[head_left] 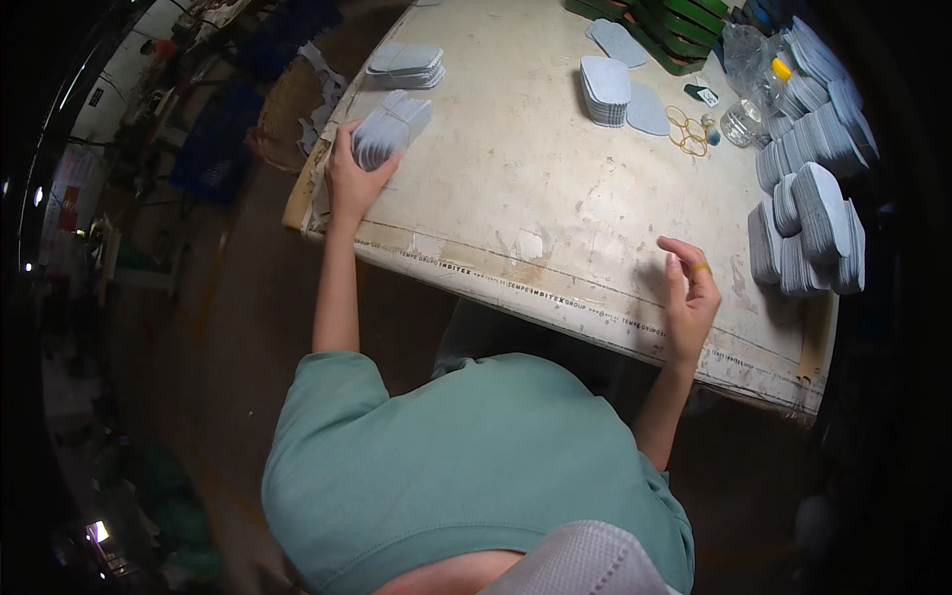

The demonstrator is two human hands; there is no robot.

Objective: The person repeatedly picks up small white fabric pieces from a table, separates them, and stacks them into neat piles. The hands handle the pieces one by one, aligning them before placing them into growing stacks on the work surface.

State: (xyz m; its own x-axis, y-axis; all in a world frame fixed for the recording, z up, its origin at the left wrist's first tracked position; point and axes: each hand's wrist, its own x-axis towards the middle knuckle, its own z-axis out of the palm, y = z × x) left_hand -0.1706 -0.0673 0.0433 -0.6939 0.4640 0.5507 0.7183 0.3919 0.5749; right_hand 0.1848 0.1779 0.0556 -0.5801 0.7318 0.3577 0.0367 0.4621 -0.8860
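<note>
My left hand (359, 183) is closed around a stack of pale blue-grey insole pieces (392, 127) near the table's left edge. A rubber band appears to run around that stack, which is slightly blurred. Just beyond it lies another stack of the same pieces (407, 65). My right hand (690, 297) is over the front right part of the table, its fingers loosely bent and apart. A yellow band circles one of its fingers, and nothing shows in its grasp.
Toward the back stands an unbanded stack of pieces (605, 91) beside loose ones (648, 109). Yellow rubber bands (687, 131) lie near a clear plastic bottle (741, 123). Piled insole bundles (811, 218) line the right edge. Green trays (674, 35) sit behind; a wicker basket (283, 119) stands left.
</note>
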